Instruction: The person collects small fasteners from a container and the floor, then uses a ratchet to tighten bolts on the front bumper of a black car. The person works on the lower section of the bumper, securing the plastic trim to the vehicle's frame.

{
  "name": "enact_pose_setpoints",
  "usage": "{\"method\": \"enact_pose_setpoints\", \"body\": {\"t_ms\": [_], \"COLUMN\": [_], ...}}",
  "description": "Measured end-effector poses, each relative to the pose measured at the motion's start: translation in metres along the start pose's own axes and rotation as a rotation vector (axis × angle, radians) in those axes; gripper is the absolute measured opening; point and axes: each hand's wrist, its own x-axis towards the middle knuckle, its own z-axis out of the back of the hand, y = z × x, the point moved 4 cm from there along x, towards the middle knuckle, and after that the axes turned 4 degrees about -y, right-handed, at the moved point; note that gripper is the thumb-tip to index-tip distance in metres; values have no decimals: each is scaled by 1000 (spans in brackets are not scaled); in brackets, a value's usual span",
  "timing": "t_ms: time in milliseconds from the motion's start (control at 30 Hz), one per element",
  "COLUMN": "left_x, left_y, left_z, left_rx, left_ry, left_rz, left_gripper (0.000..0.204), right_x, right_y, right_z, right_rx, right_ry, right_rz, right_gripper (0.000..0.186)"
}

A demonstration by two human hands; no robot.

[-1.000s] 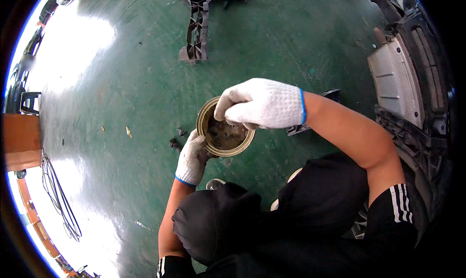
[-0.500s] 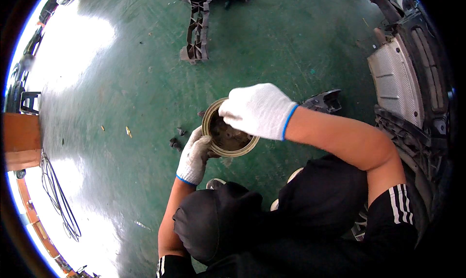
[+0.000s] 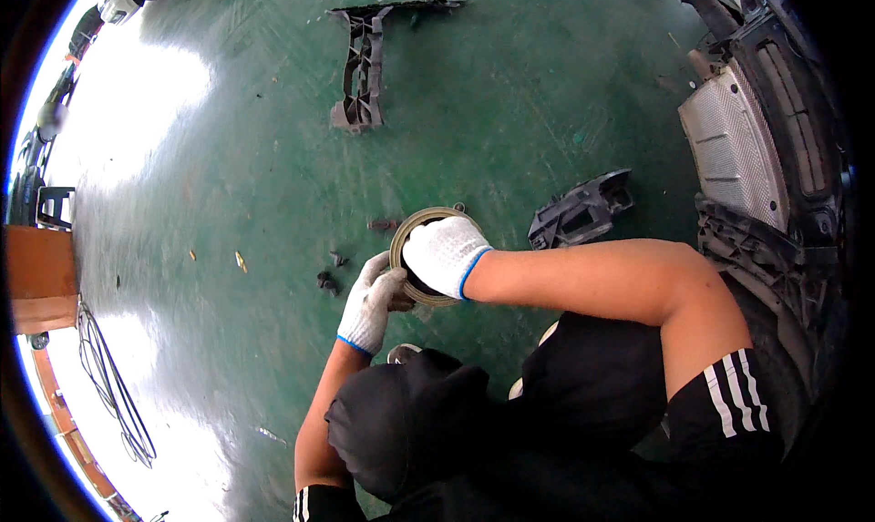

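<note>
A round tin (image 3: pixel 421 216) with a yellowish metal rim is before me, its mouth facing up. My left hand (image 3: pixel 367 301), in a white knit glove with a blue cuff, grips the tin's left side with the thumb over the rim. My right hand (image 3: pixel 447 256), gloved the same way, reaches into the tin's mouth. Its fingers are hidden inside, so whatever they touch does not show. Small dark pieces (image 3: pixel 327 283) lie on the floor left of the tin, and a reddish-brown piece (image 3: pixel 383 225) lies just beside its upper left.
Right of the tin lies a black plastic bracket (image 3: pixel 583 210). A T-shaped grey frame (image 3: pixel 363 71) rests farther off on the green floor (image 3: pixel 246 158). Car parts with a silver panel (image 3: pixel 734 148) are piled at right. At left are a brown box (image 3: pixel 41 271) and a coiled cable (image 3: pixel 114 385).
My right hand has gone from over the rim down into the tin, moving left and lower. My left hand keeps its grip. The view has shifted slightly, showing more of the black bracket.
</note>
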Motion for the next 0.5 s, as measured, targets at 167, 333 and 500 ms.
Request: {"method": "enact_pose_setpoints", "body": {"t_ms": [167, 333, 500], "left_x": [7, 6, -4], "left_y": [14, 27, 9], "left_z": [14, 22, 17], "left_rx": [-125, -340, -337], "left_ry": [-16, -10, -8], "left_rz": [15, -29, -121], "left_gripper": [56, 53, 57], "right_x": [4, -5, -30], "right_y": [-4, -70, -150], "right_z": [25, 107, 85], "right_rx": [90, 795, 1394], "right_ry": [16, -198, -7], "right_rz": [112, -100, -569], "right_gripper": [26, 37, 32]}}
